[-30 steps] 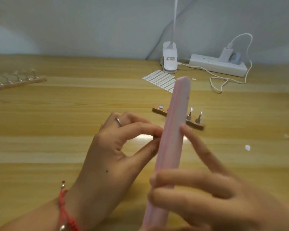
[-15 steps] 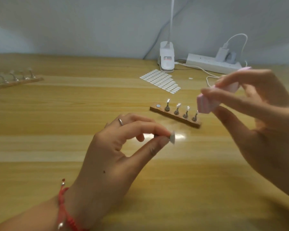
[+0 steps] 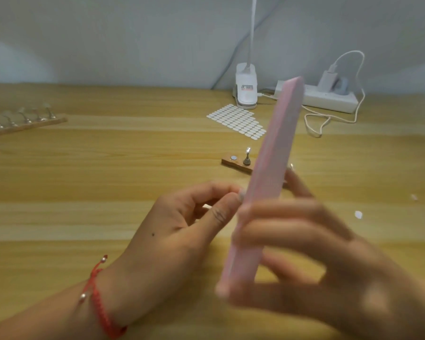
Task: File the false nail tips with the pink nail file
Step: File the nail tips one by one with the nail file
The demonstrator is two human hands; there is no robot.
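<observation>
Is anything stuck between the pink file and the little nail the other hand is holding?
No, nothing I can see. The pink nail file in the right hand meets the nail tip pinched by the left hand, with no gap showing.

I see the nail file [image 3: 272,168] between left hand [image 3: 172,241] and right hand [image 3: 317,253]; the nail stand [image 3: 233,163] lies behind, the sticker sheet [image 3: 236,121] farther back.

The tilted pink nail file [image 3: 268,182] is gripped by the right hand [image 3: 317,253]; a nail tip [image 3: 241,195] is pinched at its edge by the left hand [image 3: 177,231].
</observation>
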